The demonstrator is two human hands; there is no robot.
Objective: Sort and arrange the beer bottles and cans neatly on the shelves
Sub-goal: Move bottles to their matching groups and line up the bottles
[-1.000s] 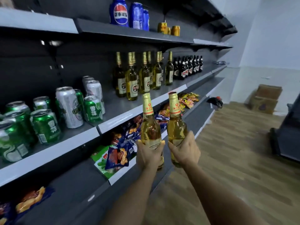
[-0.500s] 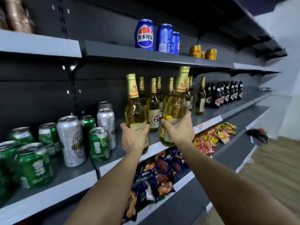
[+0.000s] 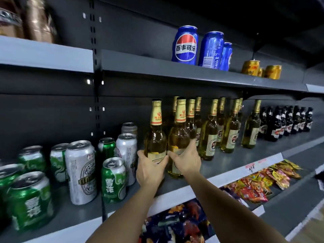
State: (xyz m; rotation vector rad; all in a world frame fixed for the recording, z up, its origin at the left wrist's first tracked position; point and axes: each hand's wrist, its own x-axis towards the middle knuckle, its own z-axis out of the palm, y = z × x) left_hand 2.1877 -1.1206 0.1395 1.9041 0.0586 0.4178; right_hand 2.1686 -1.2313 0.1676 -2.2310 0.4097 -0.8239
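Note:
My left hand (image 3: 151, 170) grips the lower body of an amber beer bottle with gold foil neck (image 3: 155, 137). My right hand (image 3: 186, 159) grips a second, matching bottle (image 3: 179, 135) right beside it. Both bottles are upright over the middle shelf (image 3: 228, 165), at the left end of a row of similar gold-necked bottles (image 3: 210, 135). Whether their bases touch the shelf is hidden by my hands. Green and silver beer cans (image 3: 114, 179) stand to the left on the same shelf.
Dark bottles (image 3: 285, 123) fill the shelf's far right. Blue cola cans (image 3: 186, 45) and small gold cans (image 3: 250, 67) sit on the upper shelf. Snack packets (image 3: 259, 181) lie on the lower shelf. A tall silver can (image 3: 81, 171) stands among the green ones.
Both hands have carried the two bottles from in front of the shelf's edge up and in onto the middle shelf, closer together and next to the bottle row. The view has moved nearer.

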